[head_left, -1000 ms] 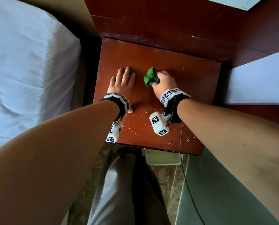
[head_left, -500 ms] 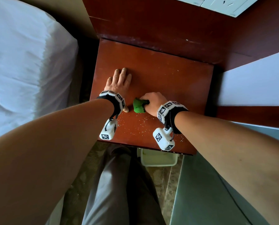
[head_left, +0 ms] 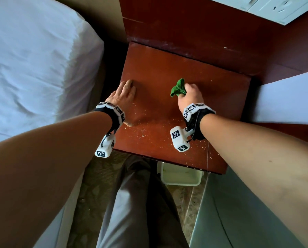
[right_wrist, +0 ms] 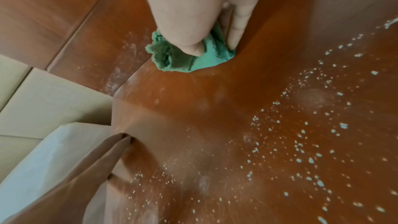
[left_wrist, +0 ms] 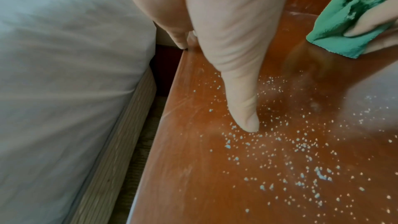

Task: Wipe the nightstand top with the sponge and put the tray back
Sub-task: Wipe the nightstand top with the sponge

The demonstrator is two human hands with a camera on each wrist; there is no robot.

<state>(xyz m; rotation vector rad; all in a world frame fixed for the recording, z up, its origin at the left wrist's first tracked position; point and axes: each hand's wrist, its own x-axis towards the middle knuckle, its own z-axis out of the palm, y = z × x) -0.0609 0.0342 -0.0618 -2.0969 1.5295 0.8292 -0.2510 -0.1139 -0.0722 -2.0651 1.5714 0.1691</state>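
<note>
My right hand [head_left: 190,94] grip pinches the bunched green sponge [head_left: 178,87] on the nightstand top [head_left: 167,68], mid-way toward its right edge; my left hand [head_left: 124,94] lies flat, holding nothing, by the left edge. White crumbs [head_left: 149,129] sit along the front edge. Risks: sweeping them onto the floor or into the tray [head_left: 181,176] below the front edge; small wad skipping patches.
</note>
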